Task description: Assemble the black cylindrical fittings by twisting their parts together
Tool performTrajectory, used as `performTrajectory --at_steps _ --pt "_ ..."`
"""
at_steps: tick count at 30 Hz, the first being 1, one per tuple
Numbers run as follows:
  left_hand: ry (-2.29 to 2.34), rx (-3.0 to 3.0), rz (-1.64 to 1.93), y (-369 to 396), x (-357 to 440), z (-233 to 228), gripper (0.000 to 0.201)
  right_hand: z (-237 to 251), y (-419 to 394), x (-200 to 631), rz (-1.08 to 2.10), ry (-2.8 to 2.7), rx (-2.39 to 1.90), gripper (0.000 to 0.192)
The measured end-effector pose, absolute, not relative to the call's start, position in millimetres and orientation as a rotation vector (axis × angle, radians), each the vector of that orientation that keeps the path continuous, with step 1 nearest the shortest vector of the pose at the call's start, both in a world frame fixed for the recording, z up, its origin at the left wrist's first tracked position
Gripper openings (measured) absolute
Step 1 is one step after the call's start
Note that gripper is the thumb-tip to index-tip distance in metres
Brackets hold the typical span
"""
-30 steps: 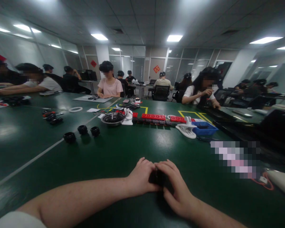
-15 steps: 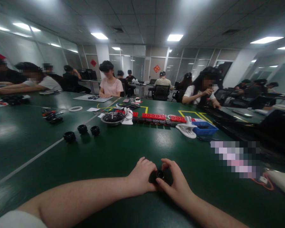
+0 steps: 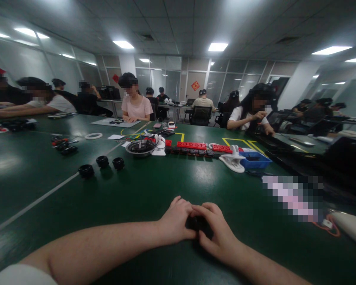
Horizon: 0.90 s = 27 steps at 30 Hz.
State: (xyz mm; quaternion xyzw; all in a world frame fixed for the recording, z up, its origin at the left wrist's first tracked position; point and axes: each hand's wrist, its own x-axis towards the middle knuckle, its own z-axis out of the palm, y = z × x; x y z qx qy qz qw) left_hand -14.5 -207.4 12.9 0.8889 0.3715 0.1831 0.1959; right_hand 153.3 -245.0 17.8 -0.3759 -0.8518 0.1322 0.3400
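Low in front of me, a black round part (image 3: 198,223) sits between my hands, mostly covered by the fingers; it looks like a small wheel. My left hand (image 3: 175,220) is curled round its left side. From the right, my right hand (image 3: 218,230) bends over it, thumb at the near side and fingers across the top, touching or close to my left fingertips. Farther left on the table stand three black ribbed wheel-like pieces (image 3: 86,171), apart from both hands.
Across the green table (image 3: 154,182) runs a row of red blocks (image 3: 191,145), with a round dish (image 3: 140,147), a white clamp (image 3: 233,160) and a blue bin (image 3: 255,160). Dark tools (image 3: 65,146) lie left. A co-worker in pink (image 3: 136,107) sits opposite.
My right hand's fingers have closed in over the black part towards my left hand, hiding more of it. My left hand has hardly moved.
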Motion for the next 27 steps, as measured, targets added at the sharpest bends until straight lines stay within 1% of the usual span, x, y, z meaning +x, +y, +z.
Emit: performTrajectory --at_steps 3,9,13,16,20,27 --pt "1.056 2.503 0.527 -207.7 -14.4 11.8 0.033 20.7 -245.8 153.7 0.295 -2.281 -0.933 0.059" --pt "1.056 2.482 0.523 -206.2 -14.8 10.2 0.041 23.3 -249.1 155.8 0.178 -2.333 -0.855 0.064" --pt "1.062 2.513 0.511 -206.0 -15.8 12.7 0.04 17.1 -245.6 157.9 0.058 -2.179 -0.97 0.057" --pt "1.054 2.549 0.502 -206.9 -16.0 14.2 0.036 13.9 -242.4 157.9 0.084 -2.06 -1.077 0.053" --pt "1.049 2.57 0.496 -207.3 -15.8 13.8 0.032 14.4 -242.7 155.7 0.149 -2.045 -1.104 0.052" --pt "1.046 2.575 0.492 -206.5 -15.9 12.8 0.031 15.4 -243.7 153.1 0.233 -2.07 -1.026 0.055"
